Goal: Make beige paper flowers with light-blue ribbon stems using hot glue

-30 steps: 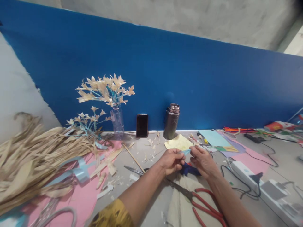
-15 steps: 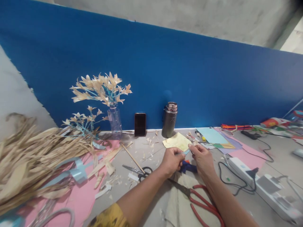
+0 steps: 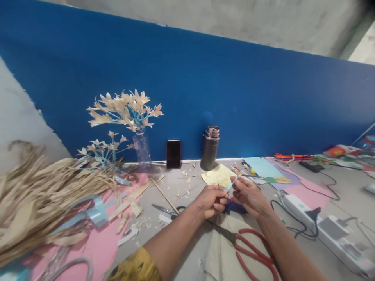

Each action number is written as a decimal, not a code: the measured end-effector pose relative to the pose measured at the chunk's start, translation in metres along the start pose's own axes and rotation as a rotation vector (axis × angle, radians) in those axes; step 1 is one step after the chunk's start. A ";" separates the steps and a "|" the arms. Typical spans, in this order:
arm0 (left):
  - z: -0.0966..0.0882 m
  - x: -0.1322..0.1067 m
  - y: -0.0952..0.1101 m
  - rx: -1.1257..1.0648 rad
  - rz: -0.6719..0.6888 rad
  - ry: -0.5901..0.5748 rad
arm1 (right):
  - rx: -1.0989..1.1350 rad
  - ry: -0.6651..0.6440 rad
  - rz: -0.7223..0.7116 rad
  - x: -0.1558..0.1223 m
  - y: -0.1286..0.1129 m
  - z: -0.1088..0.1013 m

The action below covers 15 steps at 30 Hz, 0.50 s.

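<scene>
Pinching a light-blue strip [image 3: 231, 183] between left hand [image 3: 211, 200] and right hand [image 3: 249, 195]

Head-worn view, forward-down, near the worktable [image 3: 187, 187]

Both bare forearms reach forward from the near edge of the tabletop and converge toward its middle, wrists nearly level. The left hand [image 3: 211, 200] is curled, thumb and forefinger pinched together in a closed grip. The right hand [image 3: 249, 195] faces it close beside, knuckles up, its fingertips [image 3: 235, 182] likewise pinched.
</scene>
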<state>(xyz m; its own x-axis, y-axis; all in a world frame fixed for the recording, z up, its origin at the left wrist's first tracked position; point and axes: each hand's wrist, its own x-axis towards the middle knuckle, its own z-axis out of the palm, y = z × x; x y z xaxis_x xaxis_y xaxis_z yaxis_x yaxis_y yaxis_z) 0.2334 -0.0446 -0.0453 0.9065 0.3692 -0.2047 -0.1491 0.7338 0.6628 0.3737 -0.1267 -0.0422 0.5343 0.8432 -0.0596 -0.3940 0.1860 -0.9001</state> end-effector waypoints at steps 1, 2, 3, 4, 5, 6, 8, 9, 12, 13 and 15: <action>0.000 0.000 -0.001 0.012 0.005 0.010 | -0.007 0.007 -0.011 0.000 0.000 0.000; 0.000 0.001 -0.002 0.033 0.021 0.026 | -0.010 0.013 -0.024 0.001 0.000 0.001; 0.000 0.002 -0.003 0.061 0.048 0.045 | -0.011 0.020 -0.037 0.001 0.000 0.002; 0.000 0.003 -0.004 0.096 0.083 0.067 | -0.011 0.029 -0.053 0.001 0.000 0.003; 0.000 0.004 -0.006 0.133 0.126 0.094 | -0.013 0.042 -0.072 0.001 0.000 0.003; 0.001 0.005 -0.008 0.176 0.170 0.123 | -0.015 0.058 -0.094 0.001 0.000 0.004; 0.002 0.007 -0.012 0.284 0.259 0.187 | -0.025 0.099 -0.139 0.002 0.003 0.004; 0.003 0.008 -0.014 0.347 0.300 0.219 | -0.033 0.121 -0.159 0.003 0.005 0.003; 0.007 0.008 -0.017 0.521 0.379 0.286 | -0.067 0.183 -0.199 0.005 0.011 0.002; 0.008 0.007 -0.018 0.546 0.381 0.297 | -0.079 0.197 -0.203 0.005 0.012 0.001; 0.010 0.006 -0.017 0.517 0.352 0.297 | -0.102 0.209 -0.195 0.003 0.012 0.001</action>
<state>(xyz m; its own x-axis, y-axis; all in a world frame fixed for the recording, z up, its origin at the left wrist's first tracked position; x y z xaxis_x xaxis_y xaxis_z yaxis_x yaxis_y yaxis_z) 0.2456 -0.0603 -0.0511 0.6812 0.7301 -0.0541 -0.1404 0.2028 0.9691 0.3702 -0.1211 -0.0527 0.7387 0.6728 0.0403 -0.1977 0.2735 -0.9413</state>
